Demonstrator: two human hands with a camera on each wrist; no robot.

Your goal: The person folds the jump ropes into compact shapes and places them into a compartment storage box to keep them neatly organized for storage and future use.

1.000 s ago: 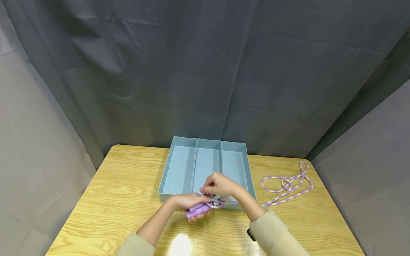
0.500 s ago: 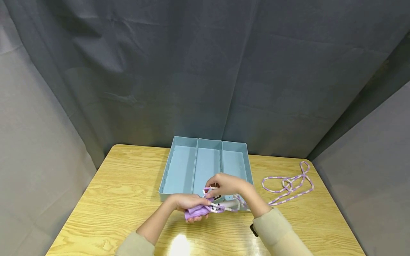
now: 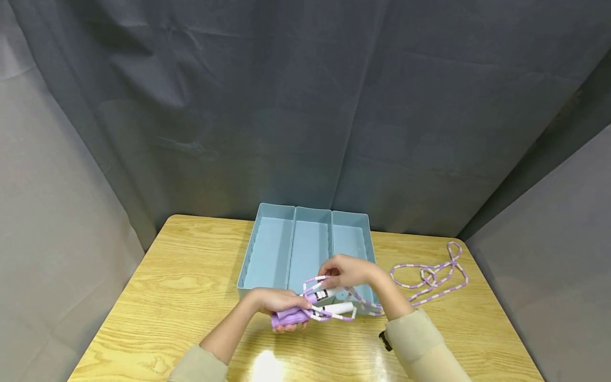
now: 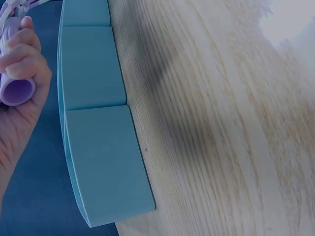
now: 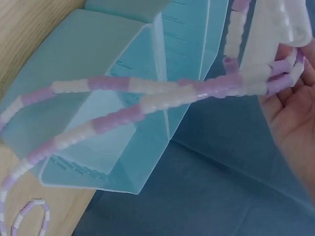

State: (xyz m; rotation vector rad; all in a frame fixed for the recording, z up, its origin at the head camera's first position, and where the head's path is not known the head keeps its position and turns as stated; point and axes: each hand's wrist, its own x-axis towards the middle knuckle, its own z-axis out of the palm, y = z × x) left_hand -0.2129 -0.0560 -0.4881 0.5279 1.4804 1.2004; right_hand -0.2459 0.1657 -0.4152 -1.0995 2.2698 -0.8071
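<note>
In the head view, my left hand (image 3: 280,302) grips the two handles (image 3: 290,317) of a beaded skipping rope, purple at the grips and white at the far ends. Its fingers wrap round a hollow purple handle end (image 4: 18,92) in the left wrist view. My right hand (image 3: 352,271) pinches the purple-and-white beaded cord (image 3: 315,279) just above the handles. From there a double strand of cord (image 5: 167,97) trails away in the right wrist view, beside a white handle end (image 5: 280,34). The remaining cord (image 3: 451,288) lies in loose loops at the table's right.
A blue tray (image 3: 267,249) with three long compartments stands at the back middle of the wooden table (image 3: 181,276), just beyond my hands. Grey cloth (image 3: 238,106) hangs behind and at both sides. A dark band (image 3: 384,341) shows by my right sleeve.
My right hand has drawn the cord to the right, away from my left hand, and more of the white handle ends shows. The left hand has shifted slightly left, still gripping the handles.
</note>
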